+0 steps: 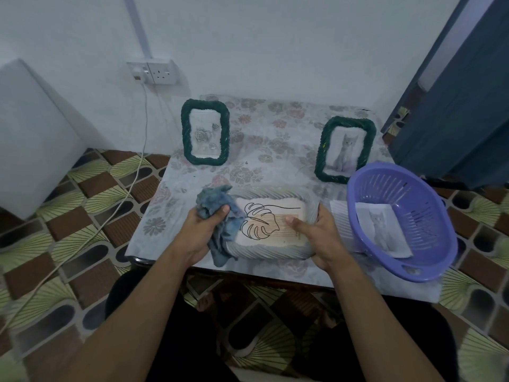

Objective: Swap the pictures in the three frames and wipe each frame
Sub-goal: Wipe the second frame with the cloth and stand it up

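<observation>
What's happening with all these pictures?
A person is cleaning frames. The left hand grips a blue cloth against the left end of a pale frame with a leaf drawing, and the right hand holds its other end. A green rose frame and a green cat frame stand behind, and a purple basket holds a cat picture.

Rope-wound frame (272,255), crumpled cloth (220,205), glossy plastic basket (385,260).

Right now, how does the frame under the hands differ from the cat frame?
The pale frame lies flat on the table; the green cat frame stands upright. The pale frame shows a leaf line drawing, the green one a grey cat. The right hand grips the pale frame and the left hand holds a blue cloth on it; nothing touches the cat frame. Both have twisted rope-like borders.
</observation>
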Demonstrator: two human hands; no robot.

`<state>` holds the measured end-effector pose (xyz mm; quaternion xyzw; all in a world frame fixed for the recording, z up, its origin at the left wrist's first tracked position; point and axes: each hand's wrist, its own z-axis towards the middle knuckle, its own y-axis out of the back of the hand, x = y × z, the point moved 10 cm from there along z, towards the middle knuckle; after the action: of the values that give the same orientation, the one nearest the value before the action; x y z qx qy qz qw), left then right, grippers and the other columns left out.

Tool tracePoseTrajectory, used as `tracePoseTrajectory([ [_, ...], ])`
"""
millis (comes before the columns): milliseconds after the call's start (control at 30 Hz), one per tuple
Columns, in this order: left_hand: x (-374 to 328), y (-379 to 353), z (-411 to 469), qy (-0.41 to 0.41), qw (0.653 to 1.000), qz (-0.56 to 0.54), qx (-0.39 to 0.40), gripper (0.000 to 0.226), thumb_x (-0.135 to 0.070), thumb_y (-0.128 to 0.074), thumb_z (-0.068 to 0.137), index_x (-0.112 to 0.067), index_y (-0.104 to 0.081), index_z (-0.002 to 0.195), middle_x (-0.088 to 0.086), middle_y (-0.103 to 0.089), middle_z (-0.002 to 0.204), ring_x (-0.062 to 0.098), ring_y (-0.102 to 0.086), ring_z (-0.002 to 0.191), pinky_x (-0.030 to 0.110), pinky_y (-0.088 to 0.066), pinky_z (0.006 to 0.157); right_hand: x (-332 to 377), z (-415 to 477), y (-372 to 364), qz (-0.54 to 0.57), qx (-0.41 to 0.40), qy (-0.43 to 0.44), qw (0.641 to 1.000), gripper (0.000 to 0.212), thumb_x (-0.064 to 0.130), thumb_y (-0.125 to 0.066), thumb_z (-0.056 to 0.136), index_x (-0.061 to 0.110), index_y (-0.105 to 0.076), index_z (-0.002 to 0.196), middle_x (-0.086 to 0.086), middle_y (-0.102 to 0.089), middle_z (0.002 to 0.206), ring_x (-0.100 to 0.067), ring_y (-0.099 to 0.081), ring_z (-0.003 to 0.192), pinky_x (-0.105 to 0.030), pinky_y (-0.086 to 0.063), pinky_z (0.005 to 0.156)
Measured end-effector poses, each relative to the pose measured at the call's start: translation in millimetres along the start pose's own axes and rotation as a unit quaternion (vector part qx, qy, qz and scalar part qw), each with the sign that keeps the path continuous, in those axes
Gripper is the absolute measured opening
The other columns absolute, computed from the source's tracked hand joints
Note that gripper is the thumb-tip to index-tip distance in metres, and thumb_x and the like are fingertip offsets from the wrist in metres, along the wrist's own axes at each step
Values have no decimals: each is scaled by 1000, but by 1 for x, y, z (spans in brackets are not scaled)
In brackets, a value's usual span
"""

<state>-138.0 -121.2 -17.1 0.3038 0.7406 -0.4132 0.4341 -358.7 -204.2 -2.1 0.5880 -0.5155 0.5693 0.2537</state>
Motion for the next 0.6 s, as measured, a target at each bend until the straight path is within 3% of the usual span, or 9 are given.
tracePoseTrajectory([
  [67, 5, -1, -1, 27, 999, -24, 32, 35, -6, -64, 80, 0, -63, 114, 15, -73, 108, 28, -70, 99, 39, -59, 84, -1, 0, 3, 5, -2, -4, 1000, 40, -9, -70, 81, 8, -61, 116, -17, -73, 110, -32, -70, 102, -44, -59, 84],
  [167, 7, -2, -2, 18, 999, -3, 29, 24, -1, -60, 87, -1, -63, 111, 11, -74, 102, 25, -71, 94, 38, -60, 82, -2, -1, 3, 10, -5, -4, 1000, 42, -9, -70, 80, 6, -60, 117, -18, -72, 110, -33, -70, 102, -43, -59, 82],
  [333, 2, 7, 3, -32, 995, 84, -46, 8, -10, -61, 94, -8, -68, 95, 5, -75, 86, 21, -72, 85, 31, -58, 73, -9, -2, -3, 0, -9, -13, 1000, 42, -10, -71, 80, 6, -59, 117, -15, -74, 107, -32, -70, 101, -43, -60, 82],
  [467, -11, 10, -1, -88, 977, 154, -115, 16, -22, -62, 96, -14, -70, 84, 0, -72, 74, 8, -68, 70, 24, -54, 62, -16, -3, -10, 14, 0, -17, 1000, 52, -7, -72, 79, -1, -53, 127, -20, -70, 114, -34, -68, 107, -46, -59, 86],
  [600, -18, 9, -7, -114, 970, 155, -148, 24, -33, -59, 97, -16, -69, 84, -4, -70, 73, 2, -66, 65, 20, -50, 56, -13, -7, -13, 25, 8, -21, 999, 43, -8, -70, 81, 4, -58, 121, -15, -73, 109, -30, -71, 102, -39, -60, 79],
])
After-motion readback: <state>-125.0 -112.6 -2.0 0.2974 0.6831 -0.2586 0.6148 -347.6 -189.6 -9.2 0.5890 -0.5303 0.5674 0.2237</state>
